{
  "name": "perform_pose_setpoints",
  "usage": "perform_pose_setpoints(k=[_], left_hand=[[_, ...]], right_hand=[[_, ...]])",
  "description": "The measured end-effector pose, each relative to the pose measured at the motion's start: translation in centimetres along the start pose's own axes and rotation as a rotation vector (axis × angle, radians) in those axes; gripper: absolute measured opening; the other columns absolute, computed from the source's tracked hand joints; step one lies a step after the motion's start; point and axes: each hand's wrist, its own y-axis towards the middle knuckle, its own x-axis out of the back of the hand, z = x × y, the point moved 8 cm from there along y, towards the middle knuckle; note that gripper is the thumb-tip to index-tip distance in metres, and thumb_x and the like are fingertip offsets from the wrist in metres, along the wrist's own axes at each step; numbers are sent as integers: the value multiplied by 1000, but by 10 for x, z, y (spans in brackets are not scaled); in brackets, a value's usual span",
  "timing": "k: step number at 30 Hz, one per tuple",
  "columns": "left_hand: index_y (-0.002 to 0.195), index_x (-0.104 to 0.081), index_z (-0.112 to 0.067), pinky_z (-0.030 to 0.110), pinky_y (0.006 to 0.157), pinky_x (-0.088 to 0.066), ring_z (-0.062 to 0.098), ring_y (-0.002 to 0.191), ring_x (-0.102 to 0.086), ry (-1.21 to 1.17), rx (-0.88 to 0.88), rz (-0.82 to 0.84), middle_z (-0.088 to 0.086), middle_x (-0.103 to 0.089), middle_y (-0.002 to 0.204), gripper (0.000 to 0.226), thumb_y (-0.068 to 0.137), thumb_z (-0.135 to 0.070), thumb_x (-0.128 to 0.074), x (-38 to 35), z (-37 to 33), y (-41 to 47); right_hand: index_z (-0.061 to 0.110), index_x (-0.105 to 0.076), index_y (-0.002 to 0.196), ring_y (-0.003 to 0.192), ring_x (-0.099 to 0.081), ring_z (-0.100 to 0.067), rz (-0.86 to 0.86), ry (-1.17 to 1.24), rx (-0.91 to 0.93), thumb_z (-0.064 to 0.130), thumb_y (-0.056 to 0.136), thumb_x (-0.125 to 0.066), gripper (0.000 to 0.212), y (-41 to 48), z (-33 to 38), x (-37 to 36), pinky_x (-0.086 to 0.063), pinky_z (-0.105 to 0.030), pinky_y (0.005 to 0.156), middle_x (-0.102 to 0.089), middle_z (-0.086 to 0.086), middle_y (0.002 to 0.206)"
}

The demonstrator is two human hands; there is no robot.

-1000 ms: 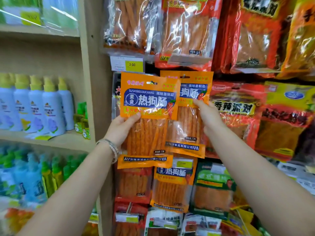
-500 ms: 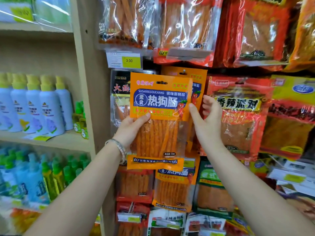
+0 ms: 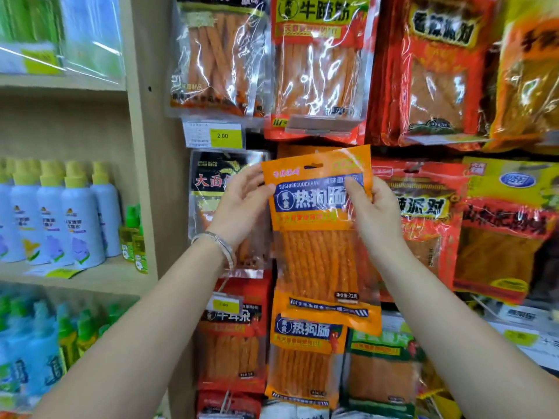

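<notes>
Packet [image 3: 317,258] between hands (left [image 3: 239,204], right [image 3: 375,213])

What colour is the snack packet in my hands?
Orange packet with a dark blue label band and clear window; head view shows it best.

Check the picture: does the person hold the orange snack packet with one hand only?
No: the left hand grips the left edge of the orange snack packet and the right hand pinches its right side.

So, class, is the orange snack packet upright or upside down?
Upright, slightly tilted: the orange plastic snack packet shows its hang hole on top, lettering readable.
</notes>
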Motion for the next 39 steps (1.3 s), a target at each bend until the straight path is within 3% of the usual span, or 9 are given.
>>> perform_pose_setpoints(k=[3,6,11,21,24,28,32,36,39], left_hand=[[145,-26,-28,31,112,-28,4,134,-29,290,-169,22,-10,-31,148,59,93,-18,-54,-5,-29,11],[148,-17,-29,37,117,-18,0,139,-16,396,-277,112,-18,-19,150,62,95,-20,-48,-20,-49,19],[148,-18,-30,32,116,-19,-1,138,-18,368,-263,126,-13,-20,153,60,96,-19,-46,-34,-55,26],[148,-13,-34,35,117,-18,2,141,-16,321,-259,125,-15,-19,153,68,88,-27,-45,-33,-44,25],[149,-8,-31,42,118,-16,6,143,-10,371,-218,147,-11,-13,155,72,89,-28,-48,-34,-20,19],[149,-11,-27,40,119,-12,-1,139,-5,631,-187,231,-11,-9,156,72,91,-24,-54,-39,34,1],[149,-6,-28,39,117,-12,9,143,3,768,-164,318,-16,15,153,80,88,-29,-57,-42,83,-13],[147,10,-32,29,112,-5,9,139,21,840,-143,356,-18,39,144,89,88,-31,-56,-52,111,-10],[148,11,-28,29,111,1,7,134,30,870,-85,389,-13,42,142,90,88,-32,-56,-60,126,7]], right_hand=[[26,-57,74,68,-55,-3,-20,-49,25,30,95,-54,22,6,2,4,-42,-29,66,-60,9,72],[29,-56,71,60,-52,8,-55,-70,52,28,95,-53,24,14,9,7,-39,-13,57,-58,14,67],[27,-53,69,66,-54,-8,-61,-126,-15,34,94,-52,26,28,3,1,-41,-32,64,-56,12,67],[12,-47,71,61,-39,-13,-49,-139,-67,30,93,-54,29,38,-14,-5,-28,-31,59,-43,0,64],[16,-56,98,80,-51,-12,-58,-235,-28,33,92,-59,18,32,-21,-2,-40,-32,71,-53,11,83],[8,-38,138,121,-42,-25,-170,-603,275,22,84,-67,63,7,-16,6,-34,-34,103,-47,-12,131],[5,-42,139,136,-36,-33,68,-1068,621,23,79,-73,70,-23,-34,-27,-25,-44,112,-43,-18,143],[3,-41,141,138,-33,-34,268,-1337,546,31,74,-78,82,-15,-66,-46,-17,-45,112,-34,-22,148],[6,-10,150,146,-7,-31,366,-1527,445,31,91,-57,79,1,-86,-56,9,-40,113,-4,-20,158]])
